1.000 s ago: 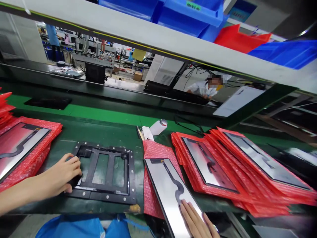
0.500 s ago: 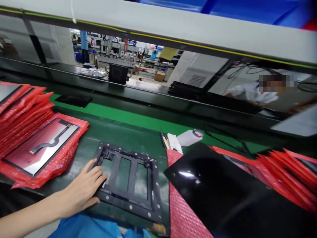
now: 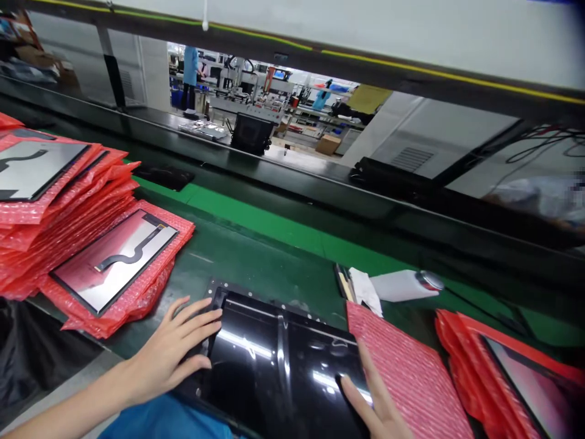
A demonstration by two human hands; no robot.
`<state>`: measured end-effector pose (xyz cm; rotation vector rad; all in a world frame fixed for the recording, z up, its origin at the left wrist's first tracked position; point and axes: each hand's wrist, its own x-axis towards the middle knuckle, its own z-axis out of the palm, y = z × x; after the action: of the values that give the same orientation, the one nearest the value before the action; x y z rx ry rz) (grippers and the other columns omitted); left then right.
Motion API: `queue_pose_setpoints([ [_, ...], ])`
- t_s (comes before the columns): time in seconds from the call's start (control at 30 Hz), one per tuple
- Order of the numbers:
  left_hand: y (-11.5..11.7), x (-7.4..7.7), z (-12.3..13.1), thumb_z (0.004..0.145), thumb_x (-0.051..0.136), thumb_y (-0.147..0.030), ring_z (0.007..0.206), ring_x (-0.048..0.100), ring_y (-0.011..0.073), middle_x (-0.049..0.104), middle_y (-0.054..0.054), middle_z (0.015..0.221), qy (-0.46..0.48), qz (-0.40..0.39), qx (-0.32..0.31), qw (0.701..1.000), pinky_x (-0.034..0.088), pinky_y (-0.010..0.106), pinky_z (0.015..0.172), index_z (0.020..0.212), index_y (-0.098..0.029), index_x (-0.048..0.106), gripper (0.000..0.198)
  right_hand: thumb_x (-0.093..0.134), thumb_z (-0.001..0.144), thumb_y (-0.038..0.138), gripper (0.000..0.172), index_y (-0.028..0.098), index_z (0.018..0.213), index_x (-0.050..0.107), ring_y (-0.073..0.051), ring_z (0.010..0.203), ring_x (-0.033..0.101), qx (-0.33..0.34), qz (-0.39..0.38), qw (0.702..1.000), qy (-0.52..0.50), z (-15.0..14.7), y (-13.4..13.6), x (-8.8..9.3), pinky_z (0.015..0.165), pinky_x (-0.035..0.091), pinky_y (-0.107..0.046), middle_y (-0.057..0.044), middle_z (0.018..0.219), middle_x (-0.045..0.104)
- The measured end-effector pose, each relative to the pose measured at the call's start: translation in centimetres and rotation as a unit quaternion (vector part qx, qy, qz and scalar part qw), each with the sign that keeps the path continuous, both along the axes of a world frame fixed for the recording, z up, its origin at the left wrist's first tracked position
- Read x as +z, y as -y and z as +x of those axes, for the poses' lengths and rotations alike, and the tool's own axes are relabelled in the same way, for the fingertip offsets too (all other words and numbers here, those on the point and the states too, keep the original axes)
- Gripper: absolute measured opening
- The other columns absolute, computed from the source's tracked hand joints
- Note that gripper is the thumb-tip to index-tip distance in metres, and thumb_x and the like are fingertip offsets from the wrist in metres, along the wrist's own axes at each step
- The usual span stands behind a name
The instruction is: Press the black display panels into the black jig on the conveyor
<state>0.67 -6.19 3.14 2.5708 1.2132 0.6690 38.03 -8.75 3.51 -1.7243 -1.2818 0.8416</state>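
Left to right, by the clock, from my remote seat. Red-wrap piles: three. One stack at 9, a lower pile between 8 and 9, a third at 4. Silver-backed panels in plain sight: three, one per pile. Glossy black panel: one, at 6. Red bubble sheet: one, between 4 and 5. White bottle: one, near 4.

Surface: dark green bench, bright green strip behind. Room: equipment and a standing person in blue toward 11; a blurred pale sleeve at 3.

I see the black panel over a black frame, between both hands. Left hand: fingers spread, tips at the panel's left end. Right hand: thumb on its face, forefinger along the right edge, the two apart; whether they grip, I can't tell.
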Motion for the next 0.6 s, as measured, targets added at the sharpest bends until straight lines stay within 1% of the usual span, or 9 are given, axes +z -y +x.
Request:
queue_pose_setpoints([
  [0.03, -0.2, -0.5, -0.1, 0.097, 0.053, -0.038, 0.147, 0.030, 0.0244, 0.048, 0.006, 0.150, 0.000, 0.010, -0.002, 1.000, 0.015, 0.052, 0.122, 0.148, -0.028, 0.036, 0.055, 0.055, 0.086, 0.058, 0.075, 0.034, 0.153, 0.033, -0.027, 0.149, 0.015, 0.009, -0.015, 1.000, -0.006, -0.6, -0.5, 0.1, 0.121, 0.017, -0.045, 0.007, 0.161, 0.026],
  [0.1, -0.6, -1.3, 0.0, 0.096, 0.053, -0.040, 0.148, 0.027, 0.0258, 0.047, 0.006, 0.150, -0.002, 0.018, -0.003, 1.000, 0.011, 0.055, 0.122, 0.150, -0.029, 0.034, 0.059, 0.056, 0.084, 0.060, 0.080, 0.033, 0.154, 0.029, -0.027, 0.149, 0.016, 0.023, -0.032, 0.999, -0.011, -1.4, -1.2, 0.5, 0.121, 0.017, -0.045, 0.005, 0.161, 0.024],
  [0.2, -0.9, -1.9, 0.1, 0.096, 0.053, -0.042, 0.149, 0.024, 0.0268, 0.045, 0.007, 0.151, -0.008, 0.017, -0.001, 1.000, 0.008, 0.057, 0.121, 0.151, -0.027, 0.034, 0.060, 0.054, 0.085, 0.062, 0.080, 0.034, 0.155, 0.027, -0.026, 0.149, 0.016, 0.002, -0.040, 0.999, -0.011, -2.4, -1.8, 1.1, 0.121, 0.016, -0.044, 0.006, 0.161, 0.025],
  [0.27, -1.0, -2.0, 0.1, 0.096, 0.053, -0.043, 0.150, 0.022, 0.0273, 0.044, 0.007, 0.152, -0.012, 0.014, 0.000, 1.000, 0.006, 0.057, 0.121, 0.151, -0.026, 0.033, 0.061, 0.053, 0.086, 0.062, 0.079, 0.032, 0.155, 0.028, -0.026, 0.149, 0.016, -0.011, -0.041, 0.999, -0.007, -3.0, -2.0, 1.3, 0.121, 0.015, -0.043, 0.006, 0.161, 0.026],
  [0.37, -1.0, -2.0, -0.1, 0.095, 0.054, -0.044, 0.150, 0.022, 0.0278, 0.044, 0.008, 0.152, -0.010, 0.002, 0.003, 1.000, 0.007, 0.059, 0.120, 0.151, -0.026, 0.032, 0.062, 0.054, 0.085, 0.061, 0.080, 0.030, 0.154, 0.030, -0.026, 0.149, 0.017, -0.013, -0.045, 0.999, -0.006, -3.5, -2.2, 1.3, 0.121, 0.015, -0.043, 0.005, 0.160, 0.028],
  [0.5, -1.1, -1.8, -0.1, 0.096, 0.053, -0.044, 0.150, 0.021, 0.0289, 0.043, 0.009, 0.152, -0.013, -0.020, 0.001, 1.000, 0.009, 0.062, 0.119, 0.152, -0.026, 0.031, 0.063, 0.056, 0.085, 0.060, 0.079, 0.032, 0.154, 0.030, -0.027, 0.149, 0.017, -0.013, -0.050, 0.999, -0.002, -3.3, -2.5, 0.8, 0.122, 0.013, -0.046, 0.006, 0.160, 0.028],
  [0.6, -1.1, -1.6, -0.1, 0.095, 0.053, -0.044, 0.149, 0.023, 0.0299, 0.045, 0.011, 0.151, -0.006, -0.026, 0.001, 1.000, 0.011, 0.064, 0.118, 0.151, -0.026, 0.031, 0.063, 0.055, 0.086, 0.060, 0.079, 0.031, 0.155, 0.028, -0.027, 0.149, 0.018, -0.003, -0.046, 0.999, 0.004, -3.0, -2.5, 0.4, 0.121, 0.014, -0.045, 0.005, 0.160, 0.029],
])
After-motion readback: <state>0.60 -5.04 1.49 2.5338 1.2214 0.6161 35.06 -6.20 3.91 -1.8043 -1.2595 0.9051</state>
